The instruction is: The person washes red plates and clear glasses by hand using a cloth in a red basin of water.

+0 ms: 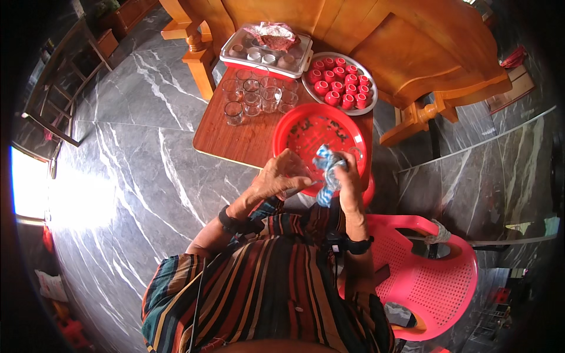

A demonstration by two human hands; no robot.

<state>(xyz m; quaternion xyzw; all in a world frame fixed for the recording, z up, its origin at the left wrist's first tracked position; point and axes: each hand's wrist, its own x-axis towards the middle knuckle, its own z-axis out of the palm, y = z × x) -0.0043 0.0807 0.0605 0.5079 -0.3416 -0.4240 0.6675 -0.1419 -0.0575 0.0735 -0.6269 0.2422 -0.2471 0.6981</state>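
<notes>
My left hand (274, 177) grips a clear drinking glass (296, 170), tilted at the near side of a red plastic basin (318, 108). In my right hand (348, 183) is a bunched blue-and-white cloth (325, 174), held just right of the glass's mouth. Both hands are over the basin's near rim. Dark bits, perhaps tea leaves, show across the basin's bottom. Several clear glasses (252, 98) stand grouped on the brown wooden table (229, 143), left of the basin.
Behind the basin, an oval metal tray (374, 95) carries several upturned red cups (338, 83). A lidded plastic box (229, 55) with cups inside has a crumpled red-and-white cloth (280, 37) on top. Beyond stands a wooden bench (344, 26). A pink plastic chair (435, 273) is at my right.
</notes>
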